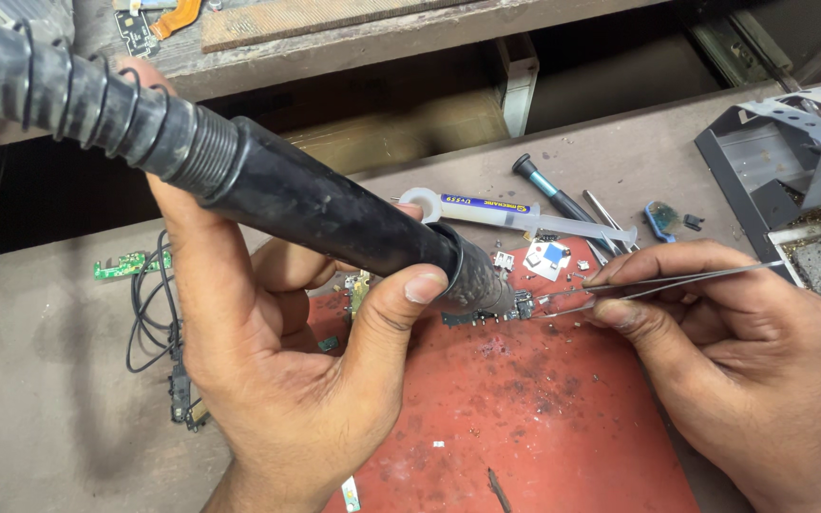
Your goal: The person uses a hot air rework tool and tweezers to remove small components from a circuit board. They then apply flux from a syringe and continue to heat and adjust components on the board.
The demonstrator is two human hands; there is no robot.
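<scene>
My left hand (277, 351) grips a thick black hot-air wand (315, 204) with a ribbed hose running off to the upper left. Its nozzle points down at a small dark circuit board (515, 309) lying on a red mat (544, 418). My right hand (705, 351) pinches metal tweezers (658, 282), and their tips touch the right end of that small board. Both hands rest low over the mat, the left at its left edge, the right at its right edge.
A white syringe with a blue label (515, 217), a black-handled screwdriver (548, 190) and small parts lie behind the mat. A green circuit strip (125, 264) and black cable (149, 313) sit at left. A grey metal stand (791, 152) is at right.
</scene>
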